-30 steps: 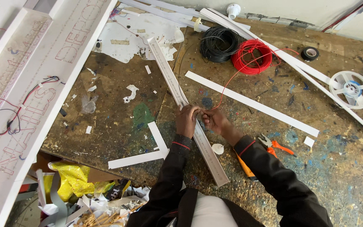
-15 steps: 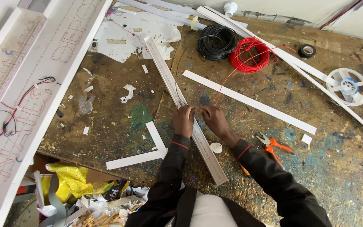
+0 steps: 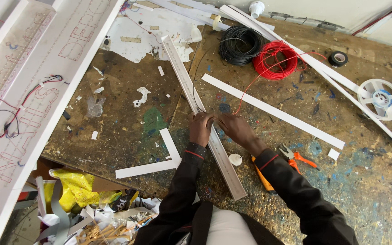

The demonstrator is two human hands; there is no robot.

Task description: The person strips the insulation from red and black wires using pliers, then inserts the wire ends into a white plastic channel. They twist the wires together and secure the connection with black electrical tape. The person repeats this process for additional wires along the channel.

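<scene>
White channel strip [image 3: 184, 77] lies diagonally across the paint-stained workbench [image 3: 128, 127], both hands on its middle. Left hand [image 3: 201, 129] has fingers curled down onto it; right hand [image 3: 235, 129] pinches a thin red wire [image 3: 255, 81] from the red coil [image 3: 276, 60].

Paint-stained wooden worktable [image 3: 128, 118], pale wall [image 3: 341, 11] behind, daylight

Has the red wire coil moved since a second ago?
No. The red wire coil lies in the same spot beside the black wire coil.
</scene>
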